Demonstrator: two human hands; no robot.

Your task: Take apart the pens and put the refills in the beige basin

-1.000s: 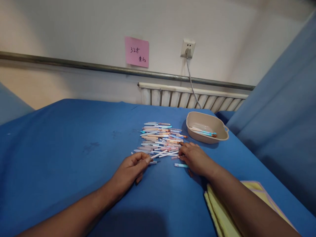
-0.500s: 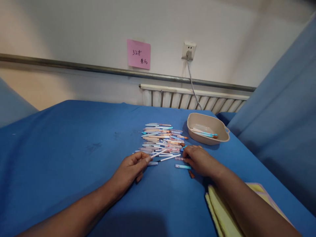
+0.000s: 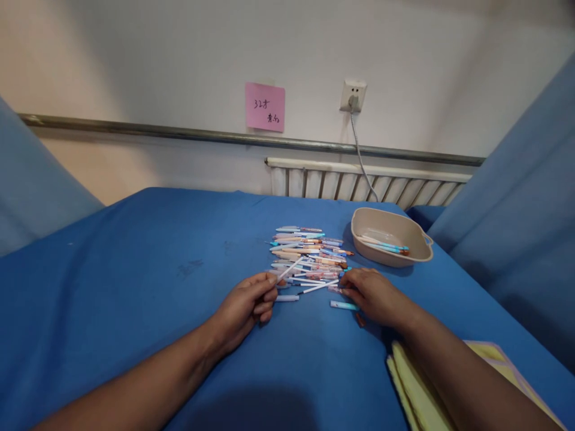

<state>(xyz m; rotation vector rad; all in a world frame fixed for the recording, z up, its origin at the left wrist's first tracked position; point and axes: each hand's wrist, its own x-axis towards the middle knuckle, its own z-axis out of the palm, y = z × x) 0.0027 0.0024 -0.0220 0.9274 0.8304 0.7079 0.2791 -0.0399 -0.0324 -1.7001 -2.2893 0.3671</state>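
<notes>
Between the thumb and fingers of my left hand (image 3: 249, 304) is a thin white stick, seemingly a pen refill (image 3: 291, 269), slanting up to the right over the pile of pens (image 3: 309, 245). The pile holds many pens and pen parts lying roughly side by side. My right hand (image 3: 371, 293) rests at the pile's right edge, fingers curled down by a pink pen part (image 3: 335, 289); its fingertips are partly hidden. Just below lie a light-blue pen barrel (image 3: 344, 305) and a small brown piece (image 3: 360, 320). A lilac pen barrel (image 3: 287, 298) lies beside my left fingers.
A beige plastic basin (image 3: 424, 251) with a few pens inside stands to the right, behind my right hand. Under my right forearm lies a folded yellow cloth (image 3: 413, 389). Blue cloth (image 3: 135, 287) covers the table. A radiator (image 3: 332, 182) and wall socket (image 3: 353, 96) are behind.
The view has shifted, so everything sits slightly further right. My left hand has turned a little, tilting the white refill more steeply. My right hand stays at the pile's right edge.
</notes>
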